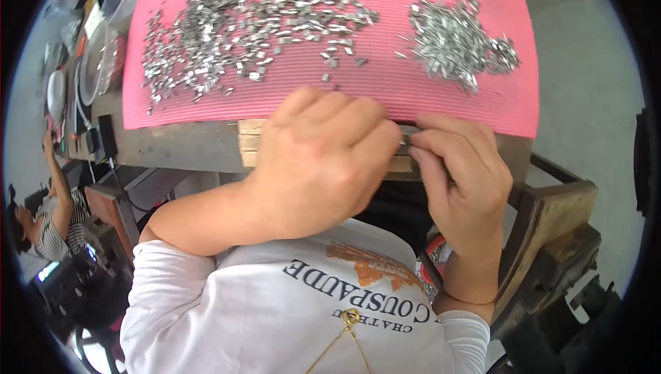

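Pinching a small metal piece (405, 141) between them, the person's two bare hands meet at the near edge of a wooden tabletop (186, 145). The left hand (323, 161) is curled into a loose fist, fingers folded toward the right hand (458, 171), whose thumb and fingertips are closed on the same tiny silvery part, so both hands are clamped on it and touching each other. Just beyond the knuckles lies a pink ribbed mat (385, 78) covering the tabletop. Beyond the left hand, a wide scatter of small metal clips (234, 30) spreads over the mat; beyond the right hand sits a denser heap of thin silvery pieces (454, 40). Far off to the left, another person (48, 216) in a striped top is seated
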A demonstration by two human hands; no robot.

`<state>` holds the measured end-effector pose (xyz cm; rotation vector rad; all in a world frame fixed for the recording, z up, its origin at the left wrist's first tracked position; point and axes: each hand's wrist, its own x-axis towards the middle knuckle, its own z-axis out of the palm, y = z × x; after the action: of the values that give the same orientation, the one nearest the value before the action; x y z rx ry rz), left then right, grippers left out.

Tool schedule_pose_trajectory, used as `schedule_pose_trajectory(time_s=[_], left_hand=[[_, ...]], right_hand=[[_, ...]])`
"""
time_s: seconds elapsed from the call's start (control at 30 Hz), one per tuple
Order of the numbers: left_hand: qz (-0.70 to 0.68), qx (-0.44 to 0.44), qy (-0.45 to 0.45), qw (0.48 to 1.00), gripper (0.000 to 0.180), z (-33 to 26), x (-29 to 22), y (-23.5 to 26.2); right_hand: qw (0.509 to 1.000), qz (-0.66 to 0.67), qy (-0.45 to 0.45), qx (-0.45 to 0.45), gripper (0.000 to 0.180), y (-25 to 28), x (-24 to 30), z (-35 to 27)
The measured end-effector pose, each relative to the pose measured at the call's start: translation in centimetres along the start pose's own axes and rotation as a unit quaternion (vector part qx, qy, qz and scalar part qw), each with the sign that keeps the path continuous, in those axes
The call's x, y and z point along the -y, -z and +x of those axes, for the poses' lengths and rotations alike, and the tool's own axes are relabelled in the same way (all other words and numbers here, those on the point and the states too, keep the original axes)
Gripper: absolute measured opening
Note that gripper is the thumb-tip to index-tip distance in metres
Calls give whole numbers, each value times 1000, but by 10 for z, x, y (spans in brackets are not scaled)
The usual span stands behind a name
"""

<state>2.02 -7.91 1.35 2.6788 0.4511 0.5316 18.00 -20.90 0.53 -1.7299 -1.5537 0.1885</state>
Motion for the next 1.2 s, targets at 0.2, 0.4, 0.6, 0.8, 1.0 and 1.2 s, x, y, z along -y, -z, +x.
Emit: schedule_pose_trajectory(time_s=[0.2, 0.4, 0.6, 0.8, 1.0, 1.2], left_hand=[[-166, -44, 20, 985, 25, -8, 12, -4], [3, -141, 114, 983, 23, -41, 75, 44], [101, -113, 110, 982, 15, -63, 92, 45], [59, -96, 133, 985, 13, -67, 92, 49], [45, -50, 86, 994, 15, -73, 94, 53], [72, -75, 69, 992, 14, -70, 95, 52]], right_hand=[[1000, -25, -4, 14, 22, 7, -1, 0], [997, -74, 22, 25, 21, 6, 11, 13], [995, -29, 87, 47, 24, -40, 40, 51], [975, -85, 186, 87, 17, -91, 44, 87], [954, -141, 249, 93, 8, -105, 43, 102], [966, -88, 197, 144, 11, -101, 43, 100]])
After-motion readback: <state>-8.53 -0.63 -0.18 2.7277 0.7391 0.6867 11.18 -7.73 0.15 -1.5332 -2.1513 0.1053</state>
